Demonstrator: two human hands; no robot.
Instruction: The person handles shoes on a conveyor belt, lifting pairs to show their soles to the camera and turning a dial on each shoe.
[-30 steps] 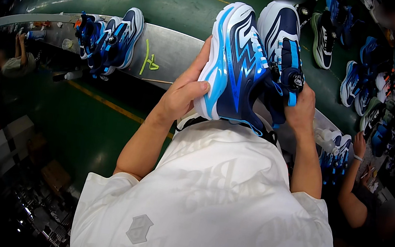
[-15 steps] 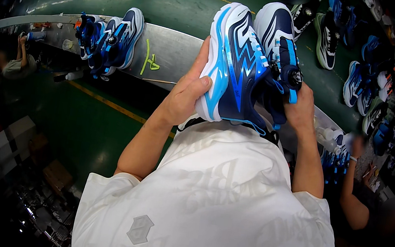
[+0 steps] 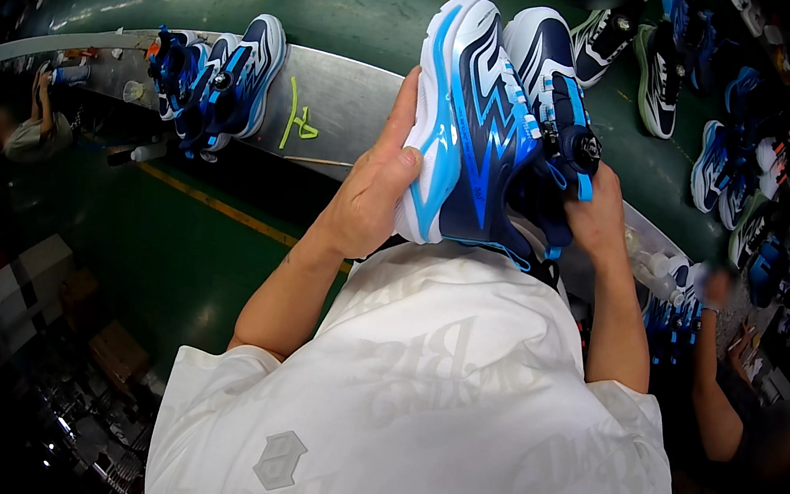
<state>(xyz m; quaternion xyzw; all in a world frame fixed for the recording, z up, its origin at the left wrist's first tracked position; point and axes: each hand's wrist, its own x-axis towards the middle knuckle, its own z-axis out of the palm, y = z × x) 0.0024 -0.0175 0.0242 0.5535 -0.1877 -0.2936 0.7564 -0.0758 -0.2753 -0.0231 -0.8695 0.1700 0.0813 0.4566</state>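
A pair of navy, white and blue sneakers is held up in front of my waist, toes pointing away. My left hand [image 3: 378, 189] grips the left sneaker [image 3: 480, 143] along its white and light-blue sole, with the thumb over the sole's side. The right sneaker [image 3: 552, 77] stands close beside it, with a black round dial and a blue pull tab near its collar. Around that one's outer heel side closes my right hand [image 3: 600, 210], its fingers partly hidden behind the shoe.
Several similar sneakers [image 3: 236, 83] stand on the metal ledge [image 3: 337, 87] to the left, near a yellow-green strip [image 3: 298, 117]. Beyond runs a green surface [image 3: 367, 16] carrying more shoes [image 3: 655, 82]. Other people work at the far left and at the right, where a clear bottle [image 3: 659, 274] lies.
The pair has shifted and tilted very slightly in my hands, the toes a little further up and left. Both hands keep their hold.
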